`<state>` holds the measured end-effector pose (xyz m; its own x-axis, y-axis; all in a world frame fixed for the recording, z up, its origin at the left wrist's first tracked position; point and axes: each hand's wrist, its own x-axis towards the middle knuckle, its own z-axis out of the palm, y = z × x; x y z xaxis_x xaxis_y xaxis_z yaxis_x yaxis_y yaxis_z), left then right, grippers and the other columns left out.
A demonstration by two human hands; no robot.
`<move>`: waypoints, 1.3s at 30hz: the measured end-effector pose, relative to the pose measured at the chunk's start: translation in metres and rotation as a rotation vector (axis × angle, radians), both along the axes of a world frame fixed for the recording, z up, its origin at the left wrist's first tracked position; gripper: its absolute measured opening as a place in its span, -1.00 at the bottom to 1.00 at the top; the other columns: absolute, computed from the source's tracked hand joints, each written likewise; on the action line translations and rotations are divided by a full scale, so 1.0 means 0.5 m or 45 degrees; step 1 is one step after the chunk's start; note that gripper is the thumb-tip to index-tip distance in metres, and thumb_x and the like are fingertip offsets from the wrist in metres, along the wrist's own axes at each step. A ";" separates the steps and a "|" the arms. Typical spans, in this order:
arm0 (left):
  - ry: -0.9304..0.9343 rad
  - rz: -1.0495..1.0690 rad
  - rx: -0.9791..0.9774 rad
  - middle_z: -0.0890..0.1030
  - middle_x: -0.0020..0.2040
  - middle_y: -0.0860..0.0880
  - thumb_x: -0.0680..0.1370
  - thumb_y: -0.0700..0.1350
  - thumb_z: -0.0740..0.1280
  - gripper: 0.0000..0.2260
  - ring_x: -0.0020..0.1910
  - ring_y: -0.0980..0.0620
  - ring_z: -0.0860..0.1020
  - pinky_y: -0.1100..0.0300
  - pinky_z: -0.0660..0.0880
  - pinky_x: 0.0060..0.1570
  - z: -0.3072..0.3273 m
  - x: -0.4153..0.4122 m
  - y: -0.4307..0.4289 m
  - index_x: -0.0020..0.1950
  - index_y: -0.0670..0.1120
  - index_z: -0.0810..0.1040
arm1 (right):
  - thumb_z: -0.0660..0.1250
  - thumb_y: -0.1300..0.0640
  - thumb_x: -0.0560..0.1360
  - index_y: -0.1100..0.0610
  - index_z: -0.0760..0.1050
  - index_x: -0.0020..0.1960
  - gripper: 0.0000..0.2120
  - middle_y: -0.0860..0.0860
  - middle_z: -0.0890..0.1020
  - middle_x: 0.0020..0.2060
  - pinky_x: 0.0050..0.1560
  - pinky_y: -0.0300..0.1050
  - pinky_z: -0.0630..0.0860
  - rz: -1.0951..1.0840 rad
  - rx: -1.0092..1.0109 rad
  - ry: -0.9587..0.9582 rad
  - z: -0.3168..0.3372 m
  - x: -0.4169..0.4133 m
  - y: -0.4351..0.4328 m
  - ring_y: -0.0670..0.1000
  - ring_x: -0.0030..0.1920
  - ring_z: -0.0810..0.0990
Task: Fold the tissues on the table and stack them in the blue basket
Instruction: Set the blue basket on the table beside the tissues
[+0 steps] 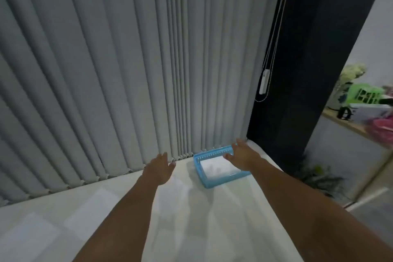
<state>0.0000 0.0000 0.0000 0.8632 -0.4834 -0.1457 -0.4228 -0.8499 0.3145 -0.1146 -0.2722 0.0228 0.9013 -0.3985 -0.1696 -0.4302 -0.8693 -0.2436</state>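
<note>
Left hand (158,169) open, fingers straight, over the white table (182,219) far edge, right hand (244,156) open, fingers spread above the blue basket (223,181), basket at 3 o'clock of the left hand, white tissues (214,168) inside it, grey blinds (127,59) at 12 o'clock.

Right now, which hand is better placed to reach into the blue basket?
Right. The right hand is open over the blue basket, at its right side; the left hand is over the table, left of it and apart.
</note>
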 end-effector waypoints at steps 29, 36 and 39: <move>0.860 0.626 -0.876 0.54 0.24 -0.17 0.57 -0.29 0.22 -0.58 0.10 -0.09 0.54 0.07 0.50 0.14 -0.255 -0.049 -0.281 0.43 -0.12 0.32 | 0.11 0.18 0.62 0.01 -0.13 0.57 -0.37 0.21 0.35 0.26 -0.08 -0.04 0.48 -0.445 0.533 -0.086 -0.291 0.041 -0.259 0.19 0.09 0.56; 1.024 0.597 -0.985 0.53 0.14 -0.18 0.57 -0.35 0.20 -0.57 -0.08 -0.01 0.54 0.28 0.49 -0.18 -0.214 -0.095 -0.245 0.43 -0.15 0.29 | 0.16 0.14 0.62 0.03 -0.09 0.57 -0.37 0.19 0.38 0.21 0.00 0.02 0.53 -0.539 0.525 -0.173 -0.257 -0.064 -0.207 0.18 0.10 0.57; 1.044 0.535 -0.968 0.51 0.13 -0.13 0.57 -0.34 0.21 -0.58 0.03 -0.06 0.53 0.25 0.52 -0.13 -0.196 -0.125 -0.213 0.42 -0.14 0.31 | 0.17 0.12 0.61 0.04 -0.07 0.57 -0.38 0.19 0.39 0.21 -0.02 -0.01 0.51 -0.614 0.527 -0.223 -0.248 -0.127 -0.162 0.17 0.10 0.56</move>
<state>-0.0623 -0.1066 -0.0979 0.7576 -0.3862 -0.5262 0.4058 -0.3528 0.8431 -0.1781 -0.3530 -0.1013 0.6661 -0.6981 -0.2627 -0.6718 -0.4084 -0.6180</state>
